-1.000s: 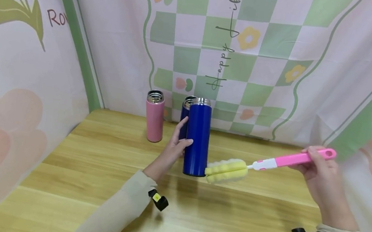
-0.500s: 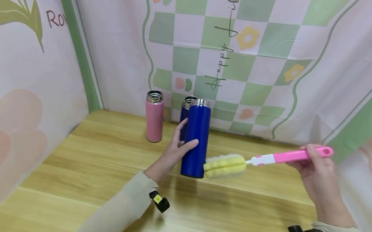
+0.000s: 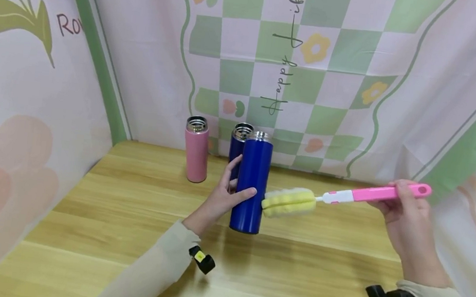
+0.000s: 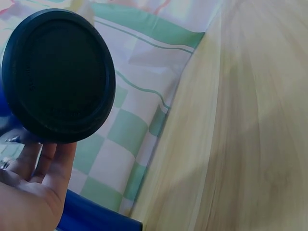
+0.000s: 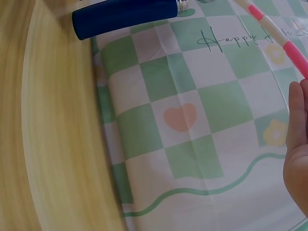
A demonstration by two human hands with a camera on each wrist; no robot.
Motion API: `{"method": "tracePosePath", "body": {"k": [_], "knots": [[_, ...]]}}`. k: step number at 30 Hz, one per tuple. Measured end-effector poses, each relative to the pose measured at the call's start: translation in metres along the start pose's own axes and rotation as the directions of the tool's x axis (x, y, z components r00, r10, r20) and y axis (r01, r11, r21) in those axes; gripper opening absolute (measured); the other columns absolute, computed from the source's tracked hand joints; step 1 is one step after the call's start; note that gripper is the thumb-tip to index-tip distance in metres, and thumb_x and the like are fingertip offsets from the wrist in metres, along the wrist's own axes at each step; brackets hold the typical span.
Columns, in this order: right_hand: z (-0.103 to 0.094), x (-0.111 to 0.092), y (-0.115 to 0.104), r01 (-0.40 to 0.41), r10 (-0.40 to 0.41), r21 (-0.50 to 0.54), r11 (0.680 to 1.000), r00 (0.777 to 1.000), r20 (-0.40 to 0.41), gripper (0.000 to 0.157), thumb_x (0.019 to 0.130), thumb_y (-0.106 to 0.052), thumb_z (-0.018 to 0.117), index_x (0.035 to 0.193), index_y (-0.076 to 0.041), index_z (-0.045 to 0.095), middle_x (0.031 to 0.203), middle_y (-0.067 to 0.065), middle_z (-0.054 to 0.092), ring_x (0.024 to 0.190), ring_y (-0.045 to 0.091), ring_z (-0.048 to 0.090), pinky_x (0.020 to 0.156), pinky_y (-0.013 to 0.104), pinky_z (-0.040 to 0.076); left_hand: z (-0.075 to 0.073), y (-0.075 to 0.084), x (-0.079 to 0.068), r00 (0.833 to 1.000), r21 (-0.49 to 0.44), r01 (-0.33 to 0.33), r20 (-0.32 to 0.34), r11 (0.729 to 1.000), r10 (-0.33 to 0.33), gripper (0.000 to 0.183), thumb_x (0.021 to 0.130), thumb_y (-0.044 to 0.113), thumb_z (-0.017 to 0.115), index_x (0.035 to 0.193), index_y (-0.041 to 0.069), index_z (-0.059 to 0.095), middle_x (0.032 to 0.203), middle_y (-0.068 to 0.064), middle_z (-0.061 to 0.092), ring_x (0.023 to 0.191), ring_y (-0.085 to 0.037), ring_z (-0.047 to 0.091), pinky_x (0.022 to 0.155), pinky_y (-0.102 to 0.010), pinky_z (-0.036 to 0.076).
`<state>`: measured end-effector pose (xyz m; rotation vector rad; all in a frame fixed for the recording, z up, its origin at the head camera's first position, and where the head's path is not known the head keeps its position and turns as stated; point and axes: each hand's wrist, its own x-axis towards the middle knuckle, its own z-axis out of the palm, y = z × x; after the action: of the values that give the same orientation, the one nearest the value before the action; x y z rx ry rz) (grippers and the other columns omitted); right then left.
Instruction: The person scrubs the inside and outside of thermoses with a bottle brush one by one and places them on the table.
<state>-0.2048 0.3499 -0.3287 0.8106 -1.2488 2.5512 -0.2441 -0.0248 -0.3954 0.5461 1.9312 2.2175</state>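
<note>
My left hand (image 3: 216,200) grips a tall blue vacuum flask (image 3: 251,184) without a lid, its metal neck tilted slightly right. The flask hangs above the table, and its black base (image 4: 57,77) faces the left wrist camera. My right hand (image 3: 409,231) holds a bottle brush (image 3: 376,193) by its pink handle. The brush's yellow and white sponge head (image 3: 289,203) is beside the flask's right side; whether they touch I cannot tell. Behind the held flask stands a darker blue flask (image 3: 236,151), lidless and partly hidden. To its left a pink flask (image 3: 196,156) stands upright, also lidless.
The wooden table (image 3: 293,282) extends in front of and beneath both hands. A patterned curtain (image 3: 296,101) with green checks rises along its back edge, and another printed cloth (image 3: 48,112) hangs at the left.
The held flask has come down slightly and tilted, its neck leaning right and its base shifting left. The brush head has risen a little along the flask's side. Both standing flasks stay put.
</note>
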Motion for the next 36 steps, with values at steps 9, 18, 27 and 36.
{"method": "tracePosePath", "body": {"k": [9, 18, 27, 36], "knots": [[0.005, 0.006, -0.001, 0.081, -0.084, -0.031, 0.996, 0.989, -0.123, 0.021, 0.107, -0.002, 0.039, 0.101, 0.012, 0.053, 0.092, 0.023, 0.066, 0.086, 0.031, 0.071, 0.082, 0.039, 0.055, -0.003, -0.002, -0.002, 1.000, 0.080, -0.019, 0.002, 0.997, 0.019, 0.092, 0.084, 0.039, 0.080, 0.155, 0.047, 0.021, 0.120, -0.013, 0.052, 0.108, -0.026, 0.056, 0.097, -0.045, 0.047], [0.008, 0.010, -0.002, 0.137, -0.139, -0.027, 0.990, 0.957, -0.255, 0.019, 0.105, -0.006, 0.050, 0.099, 0.012, 0.052, 0.089, 0.022, 0.065, 0.086, 0.033, 0.071, 0.081, 0.040, 0.056, -0.004, -0.004, -0.004, 1.000, 0.140, -0.010, 0.002, 0.990, 0.010, 0.087, 0.087, 0.034, 0.079, 0.154, 0.045, 0.025, 0.119, -0.011, 0.057, 0.103, -0.026, 0.058, 0.091, -0.042, 0.051], [0.009, 0.012, -0.003, 0.180, -0.141, 0.071, 0.981, 0.918, -0.371, 0.014, 0.103, -0.005, 0.054, 0.104, 0.009, 0.048, 0.094, 0.023, 0.063, 0.085, 0.035, 0.071, 0.079, 0.042, 0.056, 0.000, 0.001, -0.007, 1.000, 0.125, 0.000, 0.022, 0.992, -0.003, 0.084, 0.092, 0.025, 0.074, 0.156, 0.043, 0.024, 0.125, -0.010, 0.060, 0.106, -0.024, 0.062, 0.084, -0.042, 0.055], [0.009, 0.012, -0.001, 0.172, -0.142, 0.058, 0.983, 0.928, -0.344, 0.013, 0.103, -0.002, 0.052, 0.099, 0.009, 0.048, 0.094, 0.022, 0.062, 0.085, 0.036, 0.071, 0.078, 0.043, 0.056, -0.001, 0.000, -0.003, 0.999, 0.039, 0.027, 0.018, 0.999, -0.028, 0.084, 0.092, 0.037, 0.074, 0.157, 0.045, 0.022, 0.132, -0.010, 0.060, 0.113, -0.027, 0.064, 0.081, -0.046, 0.056]]}}
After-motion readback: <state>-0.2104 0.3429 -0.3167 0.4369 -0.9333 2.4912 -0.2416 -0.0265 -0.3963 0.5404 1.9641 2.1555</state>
